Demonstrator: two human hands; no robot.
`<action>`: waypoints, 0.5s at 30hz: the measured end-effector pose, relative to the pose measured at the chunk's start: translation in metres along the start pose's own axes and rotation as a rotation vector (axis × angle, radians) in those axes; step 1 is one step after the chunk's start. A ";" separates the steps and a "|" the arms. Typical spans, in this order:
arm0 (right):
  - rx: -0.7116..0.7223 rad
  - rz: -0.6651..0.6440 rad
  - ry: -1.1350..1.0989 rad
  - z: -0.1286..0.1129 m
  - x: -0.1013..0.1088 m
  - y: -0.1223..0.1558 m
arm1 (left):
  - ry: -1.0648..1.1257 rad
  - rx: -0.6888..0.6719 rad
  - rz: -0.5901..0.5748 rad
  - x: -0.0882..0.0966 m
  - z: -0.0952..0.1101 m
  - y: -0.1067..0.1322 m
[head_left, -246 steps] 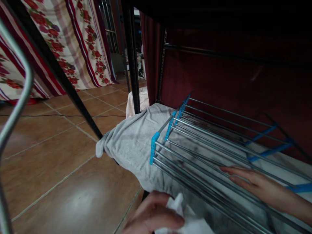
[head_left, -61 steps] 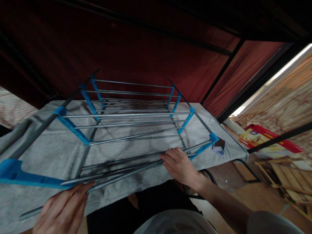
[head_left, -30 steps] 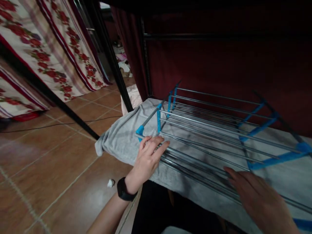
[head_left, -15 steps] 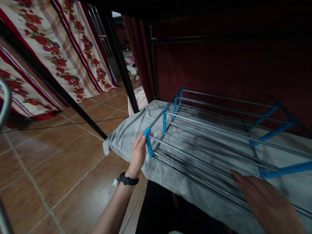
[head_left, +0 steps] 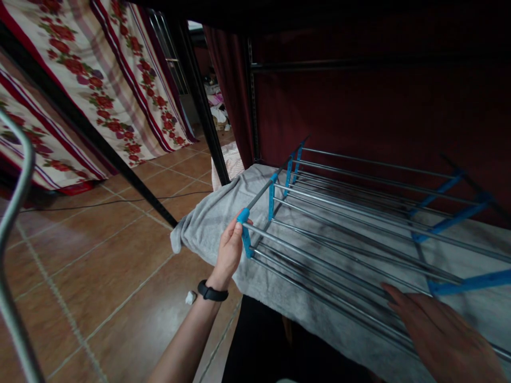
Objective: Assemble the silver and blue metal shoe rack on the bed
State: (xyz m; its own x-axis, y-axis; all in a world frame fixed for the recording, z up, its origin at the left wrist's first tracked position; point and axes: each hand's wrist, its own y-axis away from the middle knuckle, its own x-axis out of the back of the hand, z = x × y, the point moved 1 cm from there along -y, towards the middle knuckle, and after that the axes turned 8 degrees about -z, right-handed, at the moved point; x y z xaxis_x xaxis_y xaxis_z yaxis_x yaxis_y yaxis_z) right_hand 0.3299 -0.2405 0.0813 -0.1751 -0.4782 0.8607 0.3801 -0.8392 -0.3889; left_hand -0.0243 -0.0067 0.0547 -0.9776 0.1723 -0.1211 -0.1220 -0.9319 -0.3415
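I see the left hand [head_left: 228,251] gripping the near blue corner [head_left: 244,234] of the rack [head_left: 359,213], with the fingers apparently curled behind it. The right hand [head_left: 439,330] lies flat on the front rods [head_left: 319,298]. The rack sits on a grey towel [head_left: 207,223].

Rack [head_left: 351,210]: thin rods, bright metal, smooth, glossy. Brackets [head_left: 244,236]: blue plastic, matt. Towel [head_left: 207,223] under rack: grey cloth, fuzzy, matt, dark smudges. Floor [head_left: 99,266]: brown tile, glossy sheen, pale grout lines. Curtain [head_left: 99,80]: printed floral cloth, matt. Wristband [head_left: 211,292]: black, matt.
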 end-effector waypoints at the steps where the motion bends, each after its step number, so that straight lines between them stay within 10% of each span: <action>1: 0.001 0.004 -0.002 0.000 0.000 0.000 | 0.004 0.000 -0.003 0.000 0.000 0.000; 15: -0.001 -0.004 -0.016 -0.001 0.004 -0.007 | 0.058 -0.032 -0.015 0.000 -0.006 0.000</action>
State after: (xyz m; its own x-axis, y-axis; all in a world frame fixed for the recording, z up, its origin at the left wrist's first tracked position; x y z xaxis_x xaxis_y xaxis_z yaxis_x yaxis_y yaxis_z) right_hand 0.3258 -0.2365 0.0869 -0.1626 -0.4703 0.8674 0.3780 -0.8417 -0.3855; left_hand -0.0233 -0.0048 0.0491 -0.9639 0.2053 -0.1693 -0.1301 -0.9186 -0.3732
